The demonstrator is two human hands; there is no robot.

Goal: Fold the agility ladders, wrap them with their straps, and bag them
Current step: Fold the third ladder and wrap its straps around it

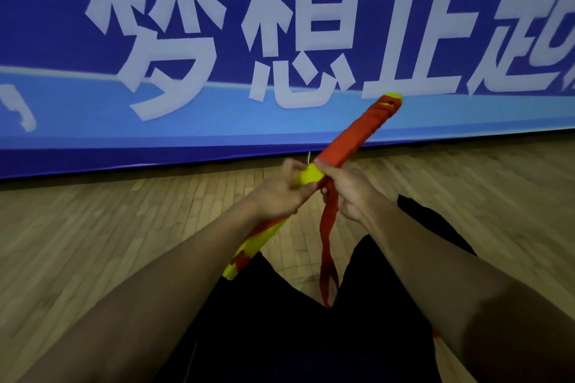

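The bundle point(351, 137) slants up-right from both gripping hands, left point(280, 193) round its middle, right point(345, 190) pinching the strap point(326, 242) hanging below.

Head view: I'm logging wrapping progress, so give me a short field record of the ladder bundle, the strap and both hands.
bundle: folded yellow agility ladder bundle, held slanting above the wooden floor
wrapped part: far half covered in red strap windings
bare part: near half mostly yellow
loose strap: red strap tail hangs below the hands
left hand: grips the bundle
right hand: grips the bundle at the wrap's edge
backdrop: blue banner
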